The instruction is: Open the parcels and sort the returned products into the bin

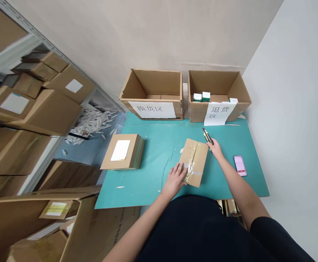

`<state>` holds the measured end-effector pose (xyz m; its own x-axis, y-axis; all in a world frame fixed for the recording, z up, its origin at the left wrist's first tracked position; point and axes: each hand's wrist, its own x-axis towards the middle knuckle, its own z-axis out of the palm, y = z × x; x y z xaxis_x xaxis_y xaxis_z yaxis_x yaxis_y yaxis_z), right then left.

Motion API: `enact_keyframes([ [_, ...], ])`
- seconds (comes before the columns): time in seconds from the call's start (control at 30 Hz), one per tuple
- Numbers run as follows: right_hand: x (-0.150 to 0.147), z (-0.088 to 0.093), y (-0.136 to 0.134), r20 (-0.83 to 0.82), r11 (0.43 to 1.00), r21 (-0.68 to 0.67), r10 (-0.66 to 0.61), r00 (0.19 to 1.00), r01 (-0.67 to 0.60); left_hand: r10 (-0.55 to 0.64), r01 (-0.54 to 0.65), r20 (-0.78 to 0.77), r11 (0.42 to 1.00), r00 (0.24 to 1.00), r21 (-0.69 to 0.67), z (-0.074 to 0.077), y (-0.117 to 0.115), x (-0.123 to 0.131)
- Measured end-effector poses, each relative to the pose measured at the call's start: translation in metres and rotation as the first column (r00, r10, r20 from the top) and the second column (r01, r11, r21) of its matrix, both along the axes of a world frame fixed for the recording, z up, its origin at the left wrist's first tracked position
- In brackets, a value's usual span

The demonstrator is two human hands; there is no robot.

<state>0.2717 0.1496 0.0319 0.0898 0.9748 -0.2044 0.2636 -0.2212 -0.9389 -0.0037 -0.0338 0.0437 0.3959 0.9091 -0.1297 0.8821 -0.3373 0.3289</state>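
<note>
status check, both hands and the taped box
Left hand resting on taped box. Left hand, fingers spread. Right hand holding cutter. Phone apart, at right.

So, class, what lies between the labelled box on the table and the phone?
In the head view, the taped box, the left hand on it and the right forearm lie there.

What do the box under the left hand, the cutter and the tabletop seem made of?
Box: matte cardboard, by its brown faces; the tape, likely glossy plastic, catches light.
Cutter: probably plastic, by its yellow and black body; finish unclear.
Tabletop: smooth green covering, perhaps vinyl, by its sheen and creases.
</note>
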Motion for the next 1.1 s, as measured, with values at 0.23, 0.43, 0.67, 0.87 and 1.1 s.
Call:
enact_keyframes([
  [0.23,0.039,-0.004,-0.133,0.093,0.958,-0.052,-0.275,0.957,0.281,0.265,-0.266,-0.031,0.964,0.964,-0.011,0.004,0.04,-0.049],
  [0.43,0.031,-0.007,-0.188,-0.225,0.922,-0.223,-0.364,0.904,0.316,0.188,-0.188,-0.005,0.982,0.982,0.031,0.017,0.055,-0.034],
  [0.67,0.024,-0.009,-0.162,-0.255,0.928,-0.144,-0.371,0.893,0.344,-0.027,0.027,-0.018,0.999,0.999,0.032,0.013,0.04,0.025],
  [0.87,0.02,-0.006,-0.175,-0.277,0.932,-0.193,-0.352,0.894,0.307,-0.053,0.055,-0.03,0.997,0.998,0.047,-0.004,0.049,0.023],
  [1.1,0.056,0.011,-0.179,-0.198,0.951,-0.228,-0.253,0.947,0.207,-0.126,0.13,-0.053,0.988,0.991,0.084,-0.005,0.077,0.029],
])
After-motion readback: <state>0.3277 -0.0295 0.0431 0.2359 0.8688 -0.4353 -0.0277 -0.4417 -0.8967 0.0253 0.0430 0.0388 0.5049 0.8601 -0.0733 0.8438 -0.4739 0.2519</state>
